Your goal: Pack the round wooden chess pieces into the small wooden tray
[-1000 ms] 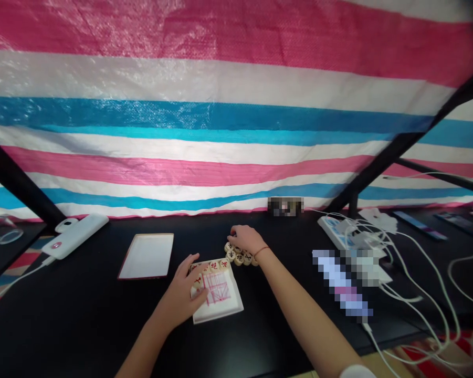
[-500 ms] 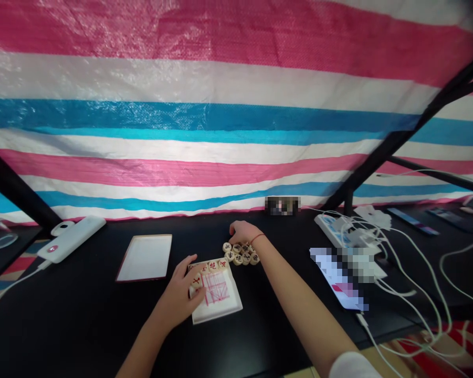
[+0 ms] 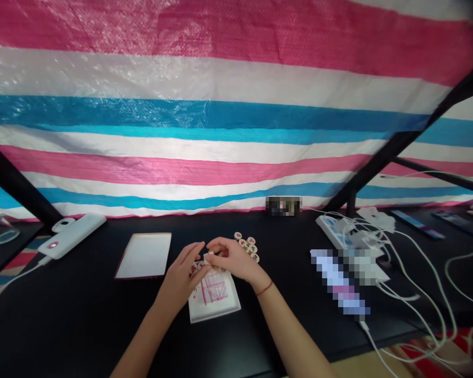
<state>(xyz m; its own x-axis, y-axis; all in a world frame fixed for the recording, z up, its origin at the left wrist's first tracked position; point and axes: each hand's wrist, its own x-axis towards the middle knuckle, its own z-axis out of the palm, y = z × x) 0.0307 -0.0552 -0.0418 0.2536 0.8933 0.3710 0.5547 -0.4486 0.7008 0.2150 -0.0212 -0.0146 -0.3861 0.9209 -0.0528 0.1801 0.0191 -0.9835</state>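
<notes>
A shallow white box [image 3: 216, 310] with red grid lines drawn on its base lies on the black table. Xiangqi pieces [image 3: 193, 269] with red characters line its far edge, partly covered by my hands. Over the box's left side is my left hand [image 3: 180, 270], its fingers stretched out and thumb apart, close to those pieces. My right hand [image 3: 234, 258] pinches a pale xiangqi piece [image 3: 209, 256] above the far edge; its face cannot be read. Beyond the right hand, more loose xiangqi pieces [image 3: 249, 244] sit in a cluster on the table, some hidden behind that hand.
The box's lid [image 3: 145, 255] lies to the left, white inside up. A white power bank [image 3: 73, 236] with a cable is farther left. On the right are a blurred phone [image 3: 340, 283], a power strip [image 3: 330, 231] and tangled white cables [image 3: 429, 294]. A striped tarp [image 3: 205, 121] hangs behind.
My right hand has come from the loose pieces, left and nearer, to the box, with a piece between its fingers. The loose cluster looks rearranged. My left hand has shifted slightly at the box.
</notes>
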